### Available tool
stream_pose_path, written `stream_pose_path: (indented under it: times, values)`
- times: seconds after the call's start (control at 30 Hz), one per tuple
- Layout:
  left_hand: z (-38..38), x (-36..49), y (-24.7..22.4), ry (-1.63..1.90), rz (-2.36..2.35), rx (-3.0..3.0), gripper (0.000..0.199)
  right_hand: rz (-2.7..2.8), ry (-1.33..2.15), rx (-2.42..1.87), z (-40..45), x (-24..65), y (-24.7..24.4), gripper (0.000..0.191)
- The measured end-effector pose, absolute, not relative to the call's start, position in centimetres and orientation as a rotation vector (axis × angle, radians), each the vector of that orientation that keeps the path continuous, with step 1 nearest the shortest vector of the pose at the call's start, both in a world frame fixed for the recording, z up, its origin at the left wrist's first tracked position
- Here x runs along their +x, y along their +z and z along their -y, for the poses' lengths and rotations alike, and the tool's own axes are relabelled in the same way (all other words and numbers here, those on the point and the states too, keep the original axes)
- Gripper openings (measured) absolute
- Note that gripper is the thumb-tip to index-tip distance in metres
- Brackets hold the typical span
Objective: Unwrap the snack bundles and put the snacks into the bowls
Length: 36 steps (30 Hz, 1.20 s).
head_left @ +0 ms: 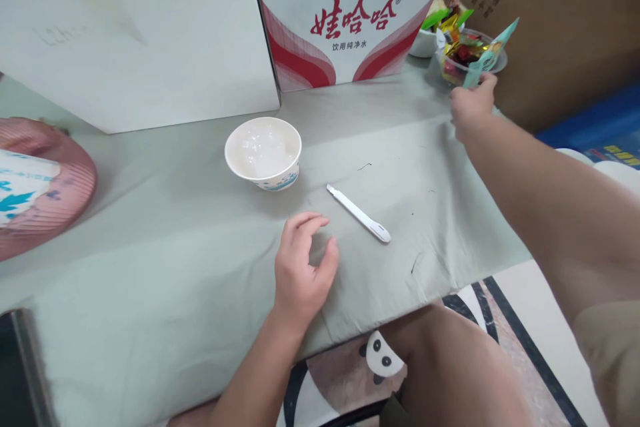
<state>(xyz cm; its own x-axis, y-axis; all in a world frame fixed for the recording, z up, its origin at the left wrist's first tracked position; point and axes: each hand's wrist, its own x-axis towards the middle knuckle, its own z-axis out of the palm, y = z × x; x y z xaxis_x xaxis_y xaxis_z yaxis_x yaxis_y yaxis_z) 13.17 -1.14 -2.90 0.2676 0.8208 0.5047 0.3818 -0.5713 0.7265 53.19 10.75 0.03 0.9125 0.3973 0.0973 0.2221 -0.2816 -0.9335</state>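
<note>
My right hand is at the far right of the table, its fingers closed on the lower end of a flat mint-green packet. The packet stands tilted against a clear plastic bowl with wrapped snacks in it. Near the middle front, my left hand hovers over or rests on the cloth, which I cannot tell. Its fingers are loosely curved, the thumb is apart and nothing is held. Just beyond it stands a white paper bowl with a blue print. To its right lies a slim white plastic stick-like tool.
A white carton with red lettering and a plain white box line the back. A brown cardboard box rises at the right. On the left are a pink ribbed item and a dark device. Green cloth covers the table.
</note>
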Motion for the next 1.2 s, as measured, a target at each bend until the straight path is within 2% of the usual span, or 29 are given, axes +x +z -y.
stream_pose_path:
  times: [0.13, 0.27, 0.43, 0.5, 0.57, 0.63, 0.7, 0.83, 0.93, 1.07, 1.2]
  values:
    - [0.9, 12.7, -3.1, 1.134, -1.108, 1.822, 0.008, 0.34, 0.314, -1.844, -9.1, 48.5, 1.1, 0.049]
    - [0.9, 11.9, -2.9, 1.02, -1.087, 1.595, 0.023, 0.349, 0.585, -1.773, -5.5, 41.5, 2.4, 0.014]
    - [0.8, 11.1, -2.1, 1.045, -1.107, 1.379, 0.015, 0.407, 1.104, -1.509, -0.1, 30.8, 2.7, 0.044]
    - [0.7, 10.7, -1.7, 1.075, -1.097, 1.273, 0.019, 0.581, 1.183, -1.403, 1.3, 27.0, 2.4, 0.037]
    - [0.5, 10.3, -1.2, 1.151, -1.085, 1.206, 0.024, 0.809, 1.216, -1.317, 1.8, 23.8, 2.0, 0.022]
    - [0.2, 9.6, -0.8, 1.25, -1.065, 1.109, 0.025, 1.054, 1.174, -1.254, 1.8, 21.1, 1.8, 0.017]
    - [-0.1, 8.6, -0.3, 1.312, -1.016, 0.908, 0.025, 1.298, 1.083, -1.207, 1.6, 18.5, 1.9, 0.022]
    - [-1.2, 5.3, 1.4, 1.351, -0.895, 0.417, 0.037, 1.722, 1.064, -1.129, 0.9, 13.0, 2.0, 0.056]
    - [-2.1, 2.6, 2.6, 1.387, -0.819, 0.193, 0.045, 1.929, 1.072, -1.157, -0.3, 9.3, 1.8, 0.071]
    - [-2.5, -0.1, 3.3, 1.515, -0.604, 0.061, 0.052, 2.067, 0.932, -1.303, -4.3, 5.7, 0.9, 0.061]
    - [-2.2, -2.1, 3.6, 1.567, -0.442, 0.152, 0.049, 2.131, 0.725, -1.439, -9.1, 3.5, 0.6, 0.056]
